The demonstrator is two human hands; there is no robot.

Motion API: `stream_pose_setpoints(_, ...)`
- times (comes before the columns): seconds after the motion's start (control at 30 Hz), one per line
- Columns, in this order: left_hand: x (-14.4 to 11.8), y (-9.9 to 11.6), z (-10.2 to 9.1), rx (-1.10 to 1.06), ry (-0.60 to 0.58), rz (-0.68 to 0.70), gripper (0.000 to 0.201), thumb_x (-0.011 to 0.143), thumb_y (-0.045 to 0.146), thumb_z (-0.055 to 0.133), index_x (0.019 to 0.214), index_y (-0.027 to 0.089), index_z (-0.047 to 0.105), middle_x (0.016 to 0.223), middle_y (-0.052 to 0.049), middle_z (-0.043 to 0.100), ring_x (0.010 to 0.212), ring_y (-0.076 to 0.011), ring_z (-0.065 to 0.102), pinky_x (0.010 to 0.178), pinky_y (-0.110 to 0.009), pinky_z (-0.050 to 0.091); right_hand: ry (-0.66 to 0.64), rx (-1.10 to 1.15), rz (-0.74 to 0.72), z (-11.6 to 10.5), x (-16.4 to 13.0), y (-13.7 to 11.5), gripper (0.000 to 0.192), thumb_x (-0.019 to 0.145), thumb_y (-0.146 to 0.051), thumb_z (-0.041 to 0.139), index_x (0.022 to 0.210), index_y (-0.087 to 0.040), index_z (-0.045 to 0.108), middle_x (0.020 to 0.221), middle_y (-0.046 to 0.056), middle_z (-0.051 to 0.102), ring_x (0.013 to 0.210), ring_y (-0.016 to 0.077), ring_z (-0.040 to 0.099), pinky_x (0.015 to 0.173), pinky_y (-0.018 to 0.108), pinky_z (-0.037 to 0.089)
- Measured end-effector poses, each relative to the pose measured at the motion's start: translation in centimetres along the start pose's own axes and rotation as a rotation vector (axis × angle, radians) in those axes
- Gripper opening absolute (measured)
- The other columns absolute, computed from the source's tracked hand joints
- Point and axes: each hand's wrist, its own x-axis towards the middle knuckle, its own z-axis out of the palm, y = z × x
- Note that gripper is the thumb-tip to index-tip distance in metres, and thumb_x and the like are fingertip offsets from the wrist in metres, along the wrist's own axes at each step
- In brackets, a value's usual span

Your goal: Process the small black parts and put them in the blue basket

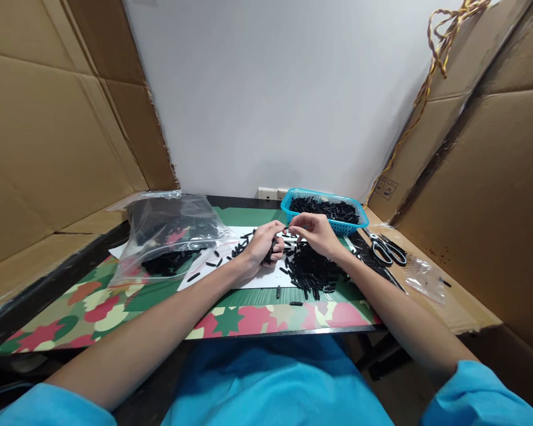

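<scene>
My left hand point(264, 245) is closed round several small black rod-shaped pieces, their dark ends showing between the fingers. Close beside it, my right hand point(313, 232) pinches one tiny black piece point(286, 228) where the fingertips of both hands nearly meet. What these pieces are exactly, I cannot make out. Under my right hand a heap of the same black pieces point(308, 269) spreads over a white sheet point(253, 279) and the green mat. More single pieces lie scattered to the left of my left hand.
A blue basket point(349, 226) full of black pieces stands at the back. On the left lies a clear plastic bag point(173, 219) with black pieces in it. Scissors point(384, 251) and a small clear bag point(426, 281) lie right. Cardboard walls point(484, 148) flank the table.
</scene>
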Motion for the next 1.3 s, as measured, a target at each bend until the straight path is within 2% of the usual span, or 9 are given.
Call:
stream_pose_setpoints(0.2, -0.12, 0.07, 0.07, -0.003, 0.010, 0.005, 0.024, 0.090, 0.041, 0.065, 0.084, 0.026, 0.046, 0.052, 0.010, 0.039, 0.034, -0.0080, 0.035, 0.036, -0.014, 0.017, -0.001, 0.014, 0.006, -0.13, -0.05, 0.00, 0.037, 0.081, -0.054, 0.082, 0.090, -0.018, 0.075, 0.087, 0.008, 0.077, 0.078, 0.0217, 0.071, 0.060, 0.030, 0.060)
stream_pose_setpoints(0.4, -0.05, 0.12, -0.02, -0.007, 0.014, -0.022, 0.021, 0.090, 0.042, 0.062, 0.085, 0.025, 0.051, 0.053, 0.009, 0.038, 0.034, -0.0084, 0.035, 0.036, -0.015, 0.018, -0.002, -0.011, 0.004, -0.25, -0.02, -0.23, 0.039, 0.082, -0.056, 0.080, 0.087, -0.017, 0.077, 0.082, 0.007, 0.075, 0.073, 0.0201, 0.068, 0.056, 0.029, 0.057)
stream_pose_setpoints(0.97, 0.21, -0.03, -0.20, -0.026, 0.030, -0.018, 0.023, 0.084, 0.041, 0.067, 0.083, 0.024, 0.051, 0.052, 0.009, 0.037, 0.035, -0.0083, 0.035, 0.034, -0.016, 0.017, -0.012, -0.040, 0.019, -0.72, -0.01, -0.47, 0.040, 0.083, -0.058, 0.079, 0.087, -0.018, 0.075, 0.081, 0.006, 0.071, 0.071, 0.0182, 0.064, 0.053, 0.026, 0.053)
stream_pose_setpoints(1.3, -0.09, 0.12, 0.07, -0.033, -0.008, -0.054, 0.024, 0.086, 0.041, 0.066, 0.082, 0.024, 0.050, 0.052, 0.009, 0.037, 0.035, -0.0079, 0.034, 0.035, -0.016, 0.017, -0.029, -0.044, 0.023, -0.67, -0.09, -0.67, 0.041, 0.084, -0.058, 0.077, 0.086, -0.018, 0.075, 0.081, 0.005, 0.071, 0.070, 0.0173, 0.062, 0.053, 0.026, 0.052)
